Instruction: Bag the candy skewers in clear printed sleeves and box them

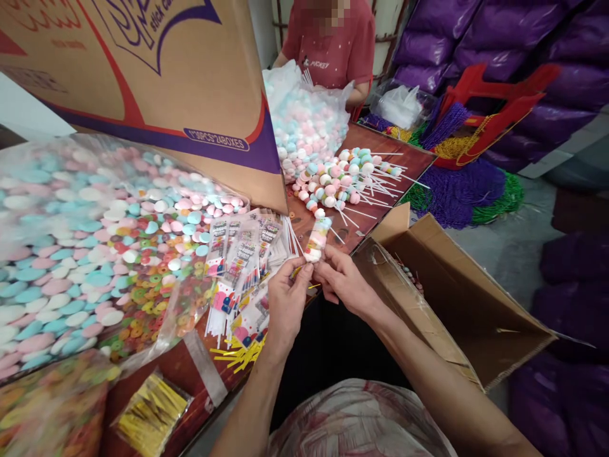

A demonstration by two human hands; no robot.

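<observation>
A wrapped candy skewer (317, 240) in clear plastic points away from me, held at its near end. My left hand (289, 293) pinches that end from the left, and my right hand (343, 279) has its fingers closed at the same spot from the right. Just left of my hands lie printed plastic wrappers (242, 254) and white sticks (215, 322), with yellow twist ties (240, 355) below them. Beyond the held skewer is a pile of unwrapped candy skewers (333, 181) on white sticks.
Loose marshmallows (57, 254) and gummy rings (147, 298) spread over the left. A big carton (190, 82) stands behind them. An open cardboard box (447, 298) is at my right. Across the table (366, 219), a person (328, 51) sits behind a marshmallow bag (309, 114).
</observation>
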